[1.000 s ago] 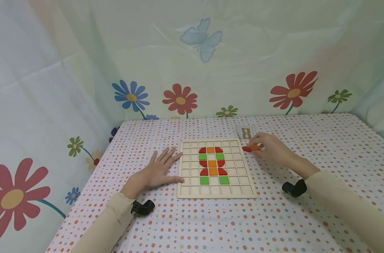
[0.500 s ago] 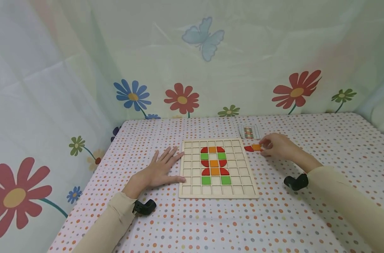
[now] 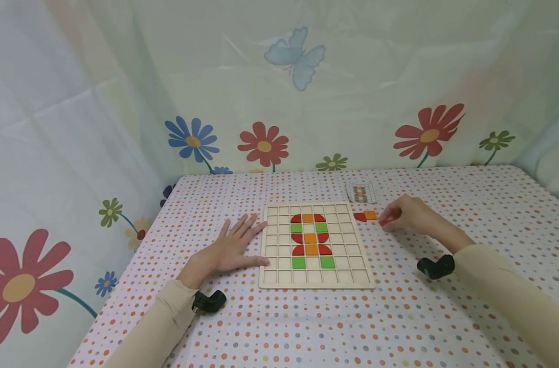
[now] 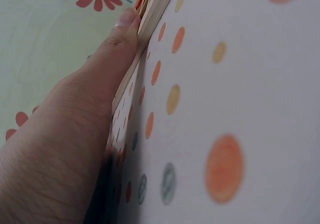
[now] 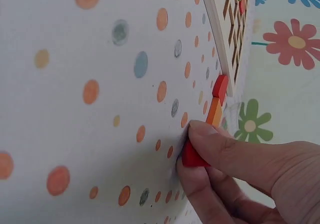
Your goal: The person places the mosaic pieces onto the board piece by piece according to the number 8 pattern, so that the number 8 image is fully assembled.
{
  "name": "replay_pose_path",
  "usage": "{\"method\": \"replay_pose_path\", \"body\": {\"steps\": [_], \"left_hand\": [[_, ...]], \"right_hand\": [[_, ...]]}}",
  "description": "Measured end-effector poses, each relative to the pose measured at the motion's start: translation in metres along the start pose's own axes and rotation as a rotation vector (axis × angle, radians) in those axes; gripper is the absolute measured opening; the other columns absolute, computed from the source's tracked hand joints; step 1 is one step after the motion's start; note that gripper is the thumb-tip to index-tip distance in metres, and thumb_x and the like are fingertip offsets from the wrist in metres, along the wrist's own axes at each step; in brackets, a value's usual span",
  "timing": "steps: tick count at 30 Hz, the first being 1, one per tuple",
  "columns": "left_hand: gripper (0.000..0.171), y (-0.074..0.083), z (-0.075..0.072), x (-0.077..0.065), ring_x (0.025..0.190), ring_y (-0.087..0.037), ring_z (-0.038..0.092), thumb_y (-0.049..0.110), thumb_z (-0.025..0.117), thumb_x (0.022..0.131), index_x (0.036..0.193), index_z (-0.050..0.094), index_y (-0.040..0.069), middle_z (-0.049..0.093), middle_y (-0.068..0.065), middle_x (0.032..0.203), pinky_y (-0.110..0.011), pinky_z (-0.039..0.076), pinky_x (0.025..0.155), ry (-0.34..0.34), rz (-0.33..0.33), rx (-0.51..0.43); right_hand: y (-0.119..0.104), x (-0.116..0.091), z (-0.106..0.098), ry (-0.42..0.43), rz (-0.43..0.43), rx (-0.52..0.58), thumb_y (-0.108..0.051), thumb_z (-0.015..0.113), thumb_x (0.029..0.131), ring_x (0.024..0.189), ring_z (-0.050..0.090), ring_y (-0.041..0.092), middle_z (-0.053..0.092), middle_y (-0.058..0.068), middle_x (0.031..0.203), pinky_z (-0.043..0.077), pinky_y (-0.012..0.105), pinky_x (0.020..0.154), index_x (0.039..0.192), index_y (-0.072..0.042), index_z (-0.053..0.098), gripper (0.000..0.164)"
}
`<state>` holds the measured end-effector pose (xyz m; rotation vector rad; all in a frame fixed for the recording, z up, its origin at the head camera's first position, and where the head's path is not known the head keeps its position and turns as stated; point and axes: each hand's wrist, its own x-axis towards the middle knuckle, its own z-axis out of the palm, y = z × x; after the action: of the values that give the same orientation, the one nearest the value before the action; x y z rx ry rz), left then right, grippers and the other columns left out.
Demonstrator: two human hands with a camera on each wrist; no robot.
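A wooden grid board [image 3: 316,286] lies on the table, with red rounded pieces, orange squares and green squares in its middle cells. My left hand [image 3: 228,250] rests beside it with spread fingers, its thumb and a fingertip on the board's left edge; the left wrist view shows the thumb [image 4: 117,41] against that edge. To the right of the board, my right hand [image 3: 410,217] pinches a red piece [image 5: 194,155] between thumb and fingers, low at the cloth. Just left of these fingers lie an orange square [image 3: 370,215] and a red rounded piece [image 3: 360,217], side by side.
A small clear sheet or card [image 3: 361,193] with a coloured grid pattern lies behind the loose pieces. The table has a dotted cloth [image 3: 307,327]. Flower-printed curtains [image 3: 205,76] hang at the back and sides.
My right hand has left the orange square beside the red rounded piece, moved slightly right and now pinches another red piece. The left hand has stayed at the board's edge.
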<state>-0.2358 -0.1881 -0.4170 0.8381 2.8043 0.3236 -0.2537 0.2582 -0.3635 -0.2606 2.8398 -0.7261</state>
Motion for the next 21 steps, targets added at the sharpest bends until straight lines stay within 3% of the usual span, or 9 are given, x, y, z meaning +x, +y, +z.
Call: {"method": "replay_pose_path", "body": {"steps": [5,11,15,21], "left_hand": [[0.098,0.001,0.000,-0.001,0.162,-0.032,-0.003,0.073,0.056,0.095,0.170,0.012,0.027,0.000,-0.008,0.176,-0.063,-0.007,0.126,-0.005,-0.009,0.004],[0.098,0.000,0.000,-0.001,0.162,-0.032,-0.003,0.072,0.057,0.096,0.170,0.013,0.026,0.001,-0.008,0.176,-0.063,-0.007,0.125,-0.002,-0.002,0.007],[0.098,0.000,0.000,-0.001,0.162,-0.031,-0.003,0.072,0.057,0.096,0.170,0.012,0.026,0.001,-0.008,0.176,-0.063,-0.007,0.125,-0.005,-0.001,0.008],[0.099,0.000,-0.001,-0.001,0.162,-0.032,-0.003,0.073,0.056,0.095,0.170,0.012,0.027,0.000,-0.008,0.176,-0.063,-0.007,0.125,-0.007,-0.007,0.008]], "right_hand": [[-0.007,-0.006,0.002,0.038,-0.032,-0.017,0.004,0.083,0.084,0.076,0.061,0.021,0.074,0.005,0.082,0.052,0.035,0.070,0.093,0.004,0.079,0.010],[-0.028,-0.015,0.012,0.074,-0.152,-0.076,0.009,0.082,0.082,0.078,0.066,0.023,0.075,0.008,0.084,0.058,0.043,0.072,0.090,0.002,0.078,0.012],[-0.055,-0.021,0.022,0.079,-0.257,-0.085,0.009,0.084,0.081,0.077,0.061,0.019,0.069,0.004,0.084,0.056,0.035,0.068,0.090,-0.001,0.080,0.014],[-0.099,-0.031,0.041,0.006,-0.420,0.009,0.007,0.082,0.086,0.080,0.059,0.013,0.063,-0.001,0.085,0.054,0.025,0.068,0.096,-0.005,0.083,0.015]]}}
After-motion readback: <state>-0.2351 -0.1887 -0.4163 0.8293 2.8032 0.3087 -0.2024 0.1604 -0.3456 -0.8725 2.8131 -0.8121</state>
